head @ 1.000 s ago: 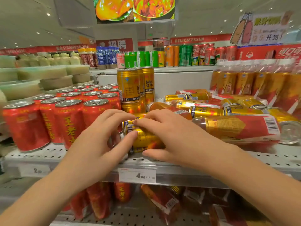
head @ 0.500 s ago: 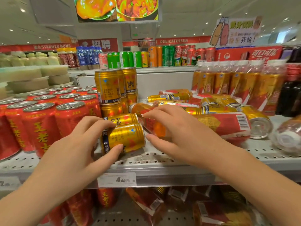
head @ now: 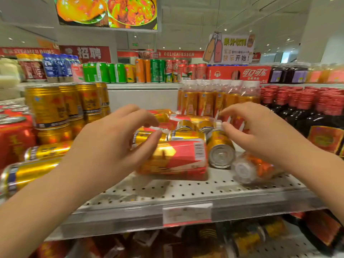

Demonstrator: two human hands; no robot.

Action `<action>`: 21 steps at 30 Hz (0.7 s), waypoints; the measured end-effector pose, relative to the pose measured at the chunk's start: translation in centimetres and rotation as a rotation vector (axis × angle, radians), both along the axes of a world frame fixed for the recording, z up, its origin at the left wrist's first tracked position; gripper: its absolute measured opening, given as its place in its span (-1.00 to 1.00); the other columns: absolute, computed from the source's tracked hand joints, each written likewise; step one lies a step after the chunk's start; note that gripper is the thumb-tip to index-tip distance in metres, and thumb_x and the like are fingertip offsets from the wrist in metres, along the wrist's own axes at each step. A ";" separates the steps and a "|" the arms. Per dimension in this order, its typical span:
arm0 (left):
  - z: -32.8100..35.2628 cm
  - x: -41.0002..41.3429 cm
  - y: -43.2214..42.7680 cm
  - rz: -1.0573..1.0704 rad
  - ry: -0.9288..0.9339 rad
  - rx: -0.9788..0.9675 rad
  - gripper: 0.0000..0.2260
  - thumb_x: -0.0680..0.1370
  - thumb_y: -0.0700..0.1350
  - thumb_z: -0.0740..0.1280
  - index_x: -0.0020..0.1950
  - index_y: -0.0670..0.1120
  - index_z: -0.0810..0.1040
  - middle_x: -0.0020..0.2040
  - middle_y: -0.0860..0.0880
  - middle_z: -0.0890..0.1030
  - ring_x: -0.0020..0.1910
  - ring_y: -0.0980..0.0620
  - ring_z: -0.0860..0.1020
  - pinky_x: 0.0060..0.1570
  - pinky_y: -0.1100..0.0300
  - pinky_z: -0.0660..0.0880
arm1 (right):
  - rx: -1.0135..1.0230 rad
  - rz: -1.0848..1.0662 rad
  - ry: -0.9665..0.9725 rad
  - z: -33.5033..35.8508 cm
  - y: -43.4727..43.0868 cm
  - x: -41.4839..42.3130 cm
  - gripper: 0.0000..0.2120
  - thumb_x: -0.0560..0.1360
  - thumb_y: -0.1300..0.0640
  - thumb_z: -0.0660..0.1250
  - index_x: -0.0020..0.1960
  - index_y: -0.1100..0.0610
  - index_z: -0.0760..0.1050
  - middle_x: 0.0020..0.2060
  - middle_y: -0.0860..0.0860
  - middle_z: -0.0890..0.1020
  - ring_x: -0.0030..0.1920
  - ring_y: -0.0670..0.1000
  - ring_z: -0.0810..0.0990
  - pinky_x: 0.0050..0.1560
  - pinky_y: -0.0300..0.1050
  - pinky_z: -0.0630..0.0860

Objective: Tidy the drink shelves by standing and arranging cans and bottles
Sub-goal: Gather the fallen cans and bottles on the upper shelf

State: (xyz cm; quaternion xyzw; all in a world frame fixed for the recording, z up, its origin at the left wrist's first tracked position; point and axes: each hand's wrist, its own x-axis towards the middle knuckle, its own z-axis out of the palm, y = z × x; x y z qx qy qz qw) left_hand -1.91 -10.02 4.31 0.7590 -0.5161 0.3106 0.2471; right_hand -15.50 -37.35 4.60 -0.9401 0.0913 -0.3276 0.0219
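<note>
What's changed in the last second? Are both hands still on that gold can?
No. Both hands let go of the gold can, which lies on its side at the front left of the shelf. The left hand moved right to the lying bottle; grip unclear. The right hand moved right and hovers over a lying can, holding nothing. The standing rows stayed put.

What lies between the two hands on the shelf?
In the head view, toppled gold cans and a lying red-gold bottle fill the stretch between left hand and right hand.
</note>
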 end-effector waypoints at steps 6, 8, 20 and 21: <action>0.8 -1.7 -10.9 -0.048 0.044 0.377 -0.51 0.56 0.35 0.18 0.41 0.17 0.42 0.27 0.17 0.50 0.24 0.16 0.43 0.22 0.19 0.38 | 0.047 0.033 0.089 -0.5 -7.9 -3.6 -0.75 0.57 -0.12 0.25 0.16 -0.08 0.58 0.02 -0.13 0.61 0.08 -0.10 0.54 0.13 -0.09 0.46; 0.8 -1.8 -13.4 -0.002 0.120 0.512 -0.44 0.53 0.42 0.18 0.48 0.25 0.30 0.36 0.22 0.43 0.30 0.19 0.38 0.25 0.23 0.35 | 0.063 0.083 0.114 -0.5 -9.8 -4.4 -0.76 0.57 -0.15 0.22 0.13 -0.15 0.58 0.03 -0.21 0.59 0.08 -0.20 0.51 0.12 -0.20 0.46; 1.5 -2.7 -17.3 0.015 0.394 0.661 -0.52 0.53 0.32 0.28 0.41 0.49 0.21 0.29 0.44 0.28 0.19 0.31 0.42 0.10 0.29 0.38 | -0.007 0.464 0.361 -1.9 -11.3 -6.0 -0.34 0.37 -0.57 0.21 0.40 -0.35 0.29 0.21 -0.45 0.40 0.26 -0.35 0.37 0.21 -0.35 0.37; 1.5 -2.7 -17.4 0.013 0.393 0.661 -0.53 0.54 0.29 0.28 0.42 0.49 0.21 0.31 0.43 0.28 0.21 0.28 0.42 0.12 0.27 0.38 | -0.024 0.461 0.382 -2.0 -11.2 -6.0 -0.32 0.38 -0.56 0.22 0.42 -0.35 0.25 0.21 -0.45 0.39 0.26 -0.35 0.36 0.23 -0.35 0.35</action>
